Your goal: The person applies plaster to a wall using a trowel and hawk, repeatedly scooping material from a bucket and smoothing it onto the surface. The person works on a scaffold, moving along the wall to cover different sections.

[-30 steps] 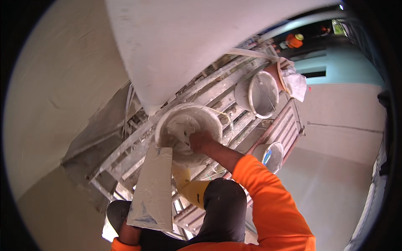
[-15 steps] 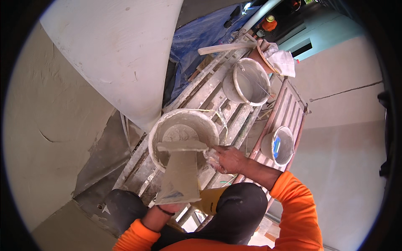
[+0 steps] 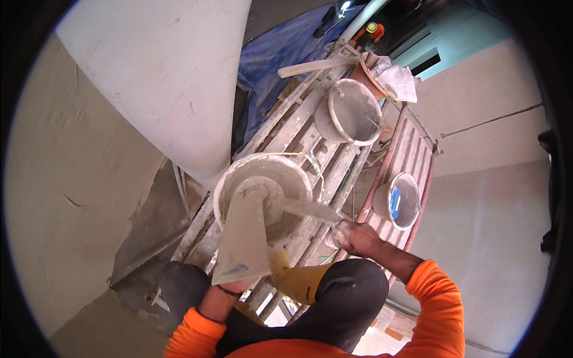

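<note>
My left hand is under the near end of a flat, tapering plasterer's hawk, its fingers mostly hidden. The hawk's narrow far end reaches over a round, plaster-crusted bucket. Wet grey plaster lies inside that bucket, partly behind the hawk. Closed around a handle, my right hand holds a trowel at the bucket's right side. The trowel's blade extends leftward over the bucket, apart from the hawk's face. Both the hawk and the trowel are coated with grey plaster.
Beyond stand a second whitish bucket and a brownish bucket with a white sack. A smaller bucket sits on a lower platform to the right. Slatted planks have gaps. A curved white surface rises left. A co-worker is far off.
My right hand and the trowel have moved right, off the hawk's far end. The hawk has shifted slightly left, and more of the plaster in the bucket shows.
</note>
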Action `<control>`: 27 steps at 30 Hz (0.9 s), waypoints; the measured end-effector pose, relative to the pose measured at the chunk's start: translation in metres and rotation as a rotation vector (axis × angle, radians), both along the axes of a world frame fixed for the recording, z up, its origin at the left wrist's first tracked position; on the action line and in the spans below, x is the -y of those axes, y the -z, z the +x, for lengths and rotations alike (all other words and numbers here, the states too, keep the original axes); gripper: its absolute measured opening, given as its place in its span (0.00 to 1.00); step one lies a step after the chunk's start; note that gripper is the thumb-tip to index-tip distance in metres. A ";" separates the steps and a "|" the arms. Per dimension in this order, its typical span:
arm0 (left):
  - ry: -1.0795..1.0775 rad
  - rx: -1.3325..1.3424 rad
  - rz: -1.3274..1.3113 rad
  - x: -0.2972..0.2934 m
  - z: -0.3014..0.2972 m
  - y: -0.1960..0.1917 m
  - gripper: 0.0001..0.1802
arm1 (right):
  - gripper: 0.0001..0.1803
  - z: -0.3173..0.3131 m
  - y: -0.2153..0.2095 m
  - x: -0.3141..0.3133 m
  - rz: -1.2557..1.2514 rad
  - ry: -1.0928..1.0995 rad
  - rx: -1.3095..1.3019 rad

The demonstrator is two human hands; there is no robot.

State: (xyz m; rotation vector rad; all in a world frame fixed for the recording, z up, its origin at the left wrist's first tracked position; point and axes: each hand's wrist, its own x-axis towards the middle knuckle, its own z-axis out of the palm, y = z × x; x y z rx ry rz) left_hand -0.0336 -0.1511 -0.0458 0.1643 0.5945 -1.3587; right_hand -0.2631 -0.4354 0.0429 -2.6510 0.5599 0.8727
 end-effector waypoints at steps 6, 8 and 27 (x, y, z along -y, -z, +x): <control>-0.003 0.314 -0.234 0.005 -0.015 0.056 0.28 | 0.24 0.027 -0.049 0.005 0.067 -0.332 0.222; 0.018 0.275 -0.233 0.005 -0.018 0.068 0.28 | 0.23 0.041 -0.054 -0.002 0.199 -0.503 0.380; 0.113 -0.009 -0.212 -0.005 -0.014 0.045 0.25 | 0.23 0.082 -0.017 -0.047 0.211 -0.476 0.302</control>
